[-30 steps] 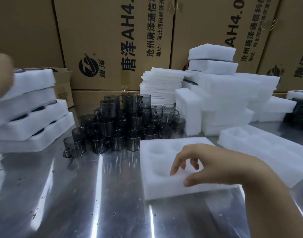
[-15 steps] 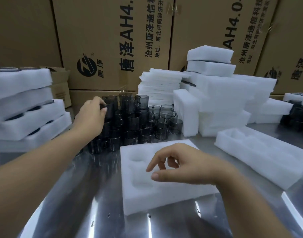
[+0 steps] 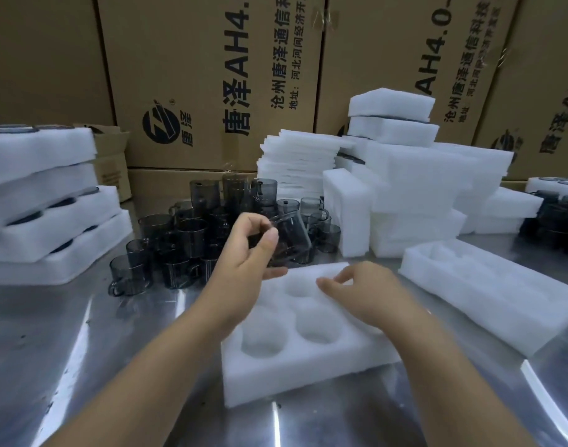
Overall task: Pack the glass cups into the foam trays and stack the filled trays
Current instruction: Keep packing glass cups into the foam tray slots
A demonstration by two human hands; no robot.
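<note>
The step in hand is seating the first cup, judging by the foam tray [image 3: 295,372], whose round pockets all show bare. The left hand [image 3: 244,262] has its grip closed on one smoky glass cup [image 3: 290,235], thumb and fingertips pinching it near its left side. Motion blur hides whether they hold the handle or the rim. The cup juts out to the right of that grip, tilted rather than upright, held in the air just over the tray's far edge and in front of the cluster of loose cups [image 3: 186,233] on the table [image 3: 82,366]. The right hand [image 3: 369,298] rests on the tray's far right part with fingers loosely bent, its grip closed on nothing, which looks like steadying. To do this well, I would square the cup up first and bring it straight over a pocket, then press it down evenly. Foam grabs glass that goes in crooked, and a light tray will skate on polished metal unless the right hand keeps it pinned. Filling a far pocket first would leave the near ones free to reach. The filled trays [image 3: 44,201] sit stacked well off to the left.
</note>
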